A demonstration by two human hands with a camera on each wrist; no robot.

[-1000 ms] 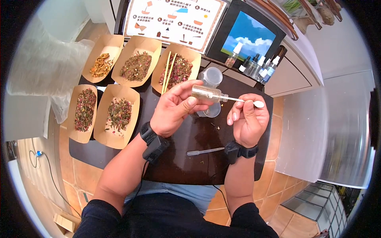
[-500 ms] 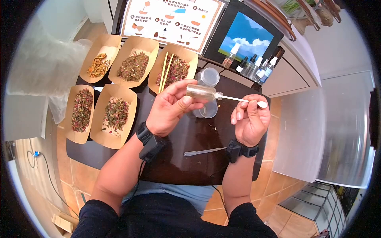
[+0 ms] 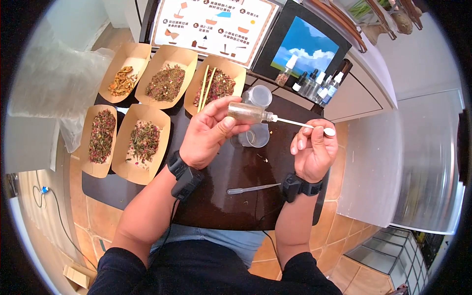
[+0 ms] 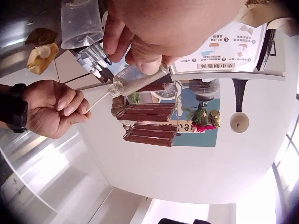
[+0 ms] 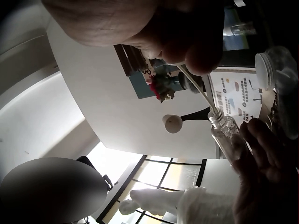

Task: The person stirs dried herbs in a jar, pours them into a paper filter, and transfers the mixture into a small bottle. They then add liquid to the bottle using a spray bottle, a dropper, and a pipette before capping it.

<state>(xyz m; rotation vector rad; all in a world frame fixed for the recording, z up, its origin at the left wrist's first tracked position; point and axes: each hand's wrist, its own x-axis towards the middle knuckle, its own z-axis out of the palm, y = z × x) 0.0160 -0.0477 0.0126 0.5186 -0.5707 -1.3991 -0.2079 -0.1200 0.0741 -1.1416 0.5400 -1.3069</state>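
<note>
My left hand (image 3: 204, 140) grips a small clear bottle (image 3: 246, 113), lying nearly level with its mouth to the right. Fine dried bits cling inside its glass-like wall, seen in the left wrist view. Between thumb and fingers, my right hand (image 3: 314, 152) pinches a thin white spoon (image 3: 292, 122) close to its small round bowl. The spoon's handle runs leftward, its far end in the bottle's mouth; the right wrist view shows the handle (image 5: 198, 87) entering the neck (image 5: 216, 115). Below and behind the bottle stand a clear cup (image 3: 263, 135) and a lidded jar (image 3: 260, 96).
A plastic pipette (image 3: 253, 189) lies on the dark table (image 3: 211, 211) between my forearms. Several card trays (image 3: 169, 140) of dried petals and herbs stand at left, two yellow sticks (image 3: 206, 88) across one. Small bottles (image 3: 322, 86) stand at back right, near a printed sign (image 3: 209, 29).
My right hand has moved a little right, away from the bottle, and more of the spoon's handle shows outside the neck. The left hand has shifted slightly left with the bottle.
</note>
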